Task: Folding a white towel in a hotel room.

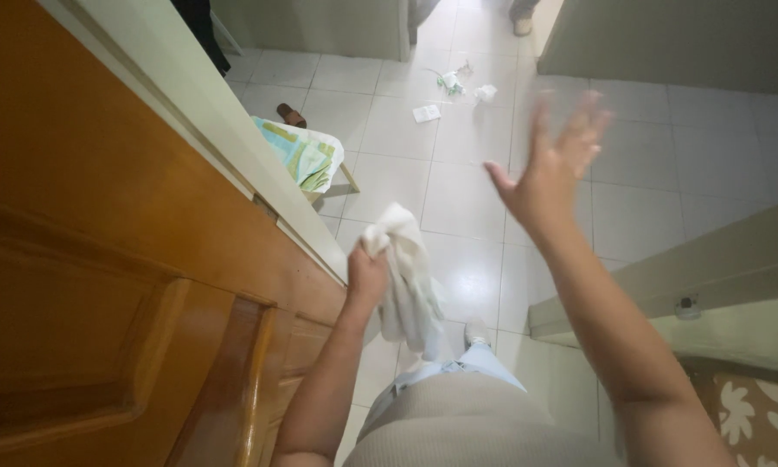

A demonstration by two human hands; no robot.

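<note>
Left hand (367, 275) fisted tight on a crumpled white cloth rag (404, 277); rag hangs down from the fist, just beside the edge of the glossy orange-brown wooden panel door (103, 259). Right hand (551, 169) raised over the white tiled floor (467, 190), palm flat, fingers spread wide, holding nothing, motion-blurred. Further off: green-and-yellow patterned fabric (300, 154) past the door frame, scraps of white paper litter (427, 112) on the tiles. Brown floral cushion (752, 415) at lower right.
</note>
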